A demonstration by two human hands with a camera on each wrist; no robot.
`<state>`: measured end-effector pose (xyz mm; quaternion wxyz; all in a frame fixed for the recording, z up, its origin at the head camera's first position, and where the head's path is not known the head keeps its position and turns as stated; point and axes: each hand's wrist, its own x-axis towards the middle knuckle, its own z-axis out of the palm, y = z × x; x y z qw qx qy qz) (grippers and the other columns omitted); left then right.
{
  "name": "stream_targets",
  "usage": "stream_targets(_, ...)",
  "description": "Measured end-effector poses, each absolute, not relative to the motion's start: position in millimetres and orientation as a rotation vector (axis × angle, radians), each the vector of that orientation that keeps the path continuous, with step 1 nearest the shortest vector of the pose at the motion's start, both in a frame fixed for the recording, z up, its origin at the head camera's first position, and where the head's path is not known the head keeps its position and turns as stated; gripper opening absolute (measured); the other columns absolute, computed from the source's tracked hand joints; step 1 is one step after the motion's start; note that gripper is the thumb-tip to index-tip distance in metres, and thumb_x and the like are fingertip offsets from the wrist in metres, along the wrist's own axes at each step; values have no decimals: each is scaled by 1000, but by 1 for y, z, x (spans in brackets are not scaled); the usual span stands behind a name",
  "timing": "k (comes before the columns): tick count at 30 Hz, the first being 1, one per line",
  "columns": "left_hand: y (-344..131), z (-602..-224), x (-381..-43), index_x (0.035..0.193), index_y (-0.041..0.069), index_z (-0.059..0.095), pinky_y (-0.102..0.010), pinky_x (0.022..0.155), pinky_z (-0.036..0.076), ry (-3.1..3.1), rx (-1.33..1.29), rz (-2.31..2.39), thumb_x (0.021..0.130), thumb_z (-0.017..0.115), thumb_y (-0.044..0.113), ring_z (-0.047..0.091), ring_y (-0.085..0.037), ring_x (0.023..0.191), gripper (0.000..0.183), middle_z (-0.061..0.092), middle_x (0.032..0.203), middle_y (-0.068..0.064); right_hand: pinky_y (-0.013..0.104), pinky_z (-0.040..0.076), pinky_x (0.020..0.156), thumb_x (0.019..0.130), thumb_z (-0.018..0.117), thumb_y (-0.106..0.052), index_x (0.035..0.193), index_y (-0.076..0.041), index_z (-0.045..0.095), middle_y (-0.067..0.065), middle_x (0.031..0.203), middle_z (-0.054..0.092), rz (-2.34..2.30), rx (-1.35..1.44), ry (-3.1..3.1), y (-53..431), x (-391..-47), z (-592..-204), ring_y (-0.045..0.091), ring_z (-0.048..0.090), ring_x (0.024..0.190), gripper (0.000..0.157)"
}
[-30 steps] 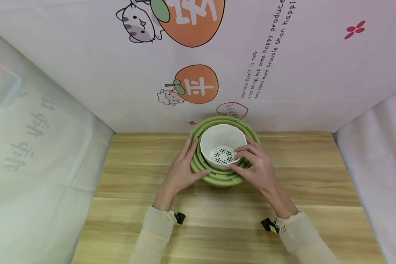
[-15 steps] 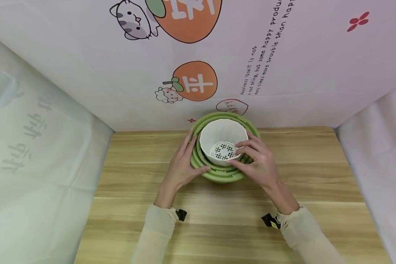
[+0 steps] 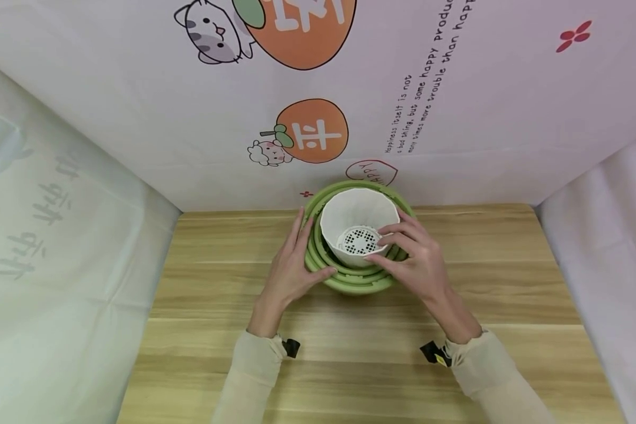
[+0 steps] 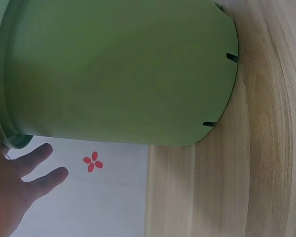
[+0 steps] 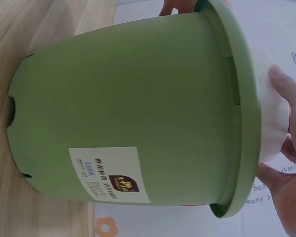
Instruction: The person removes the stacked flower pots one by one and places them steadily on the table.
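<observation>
A white flowerpot [image 3: 350, 212] with a round perforated base sits inside a nest of green flowerpots [image 3: 360, 287]. Its rim stands above the outer green rim, as the right wrist view shows. My right hand [image 3: 416, 259] pinches the white pot's right front rim, thumb outside and fingers inside. At the left, my left hand [image 3: 288, 271] holds the outer green rim, its thumb over the front edge. Two fingers of it [image 4: 47, 182] spread straight beside the pot in the left wrist view. The outermost green pot stands upright on the wooden table and carries a white label [image 5: 108, 174].
The wooden table [image 3: 360, 365] ends at a printed white cloth backdrop [image 3: 217, 118] right behind the pots. White cloth walls rise along the left [image 3: 58, 265] and right [image 3: 604, 247] sides.
The white pot has risen slightly within the green pots, still pinched by my right hand. My left hand keeps its place on the green rim. The head view has shifted a little.
</observation>
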<state>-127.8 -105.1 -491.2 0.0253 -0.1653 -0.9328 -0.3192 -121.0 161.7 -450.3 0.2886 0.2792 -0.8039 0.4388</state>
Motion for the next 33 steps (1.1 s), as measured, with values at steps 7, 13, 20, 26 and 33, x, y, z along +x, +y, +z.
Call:
stream_targets(7,-104,-492,-128,161,18,10,-62,106,38,-2892,-504,-970,73,42,93,22,-31,148,120,-13,165,15,44,41,110,81,78,-47,75,-2,72,13,96,72,1190,705,-2129,164,-119,-440,45,54,125,46)
stream_targets(13,-104,-493,-127,161,19,10,-64,102,41,-2886,-497,-984,72,42,93,24,-32,147,120,-12,165,16,44,41,111,78,83,-42,76,-1,73,14,96,73,1189,704,-2120,167,-116,-432,45,54,125,42)
stream_targets(20,-104,-493,-127,161,20,9,-64,94,47,-2879,-481,-974,72,39,94,34,-38,142,120,-12,165,16,45,41,110,75,87,-35,77,1,73,16,97,73,1231,697,-2087,170,-117,-423,44,53,126,39)
stream_targets(26,-104,-492,-128,161,21,9,-65,92,48,-2886,-471,-977,71,41,95,36,-38,141,120,-12,165,16,48,43,108,78,82,-44,74,4,72,22,91,71,1259,680,-2016,169,-115,-412,49,55,121,49)
stream_targets(33,-104,-492,-127,161,25,12,-67,94,45,-2891,-449,-971,71,49,91,33,-36,143,118,-9,165,19,49,45,106,80,80,-43,71,9,69,27,87,69,1272,661,-1980,165,-107,-389,54,56,116,53)
